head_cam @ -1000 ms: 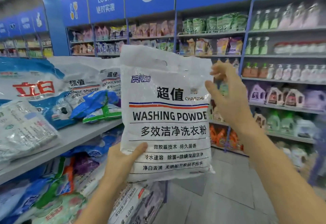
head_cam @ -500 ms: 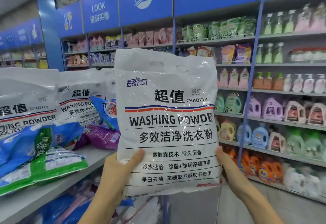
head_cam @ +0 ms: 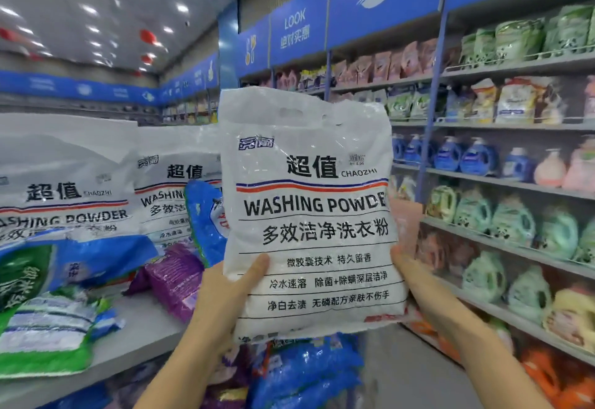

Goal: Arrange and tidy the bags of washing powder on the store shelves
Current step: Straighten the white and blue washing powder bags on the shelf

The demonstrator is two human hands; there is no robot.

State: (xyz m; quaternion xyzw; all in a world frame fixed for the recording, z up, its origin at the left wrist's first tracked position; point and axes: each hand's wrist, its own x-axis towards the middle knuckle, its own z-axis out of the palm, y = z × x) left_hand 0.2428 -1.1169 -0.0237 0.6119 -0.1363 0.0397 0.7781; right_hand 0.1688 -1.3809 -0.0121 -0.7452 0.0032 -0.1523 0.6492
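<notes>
We hold the white washing-powder bag (head_cam: 309, 215) upright, just right of the grey shelf (head_cam: 138, 337) and above its front edge. Our left hand (head_cam: 222, 299) grips the bag's shelf-side lower edge, thumb across the print. Our right hand (head_cam: 415, 279) wraps the lower edge away from the shelf, fingers hidden behind. We should support the base, keep the label outward, and stand it on the shelf beside the matching white bags (head_cam: 64, 183). The bag is glossy, plump below, with a handle slot on top.
</notes>
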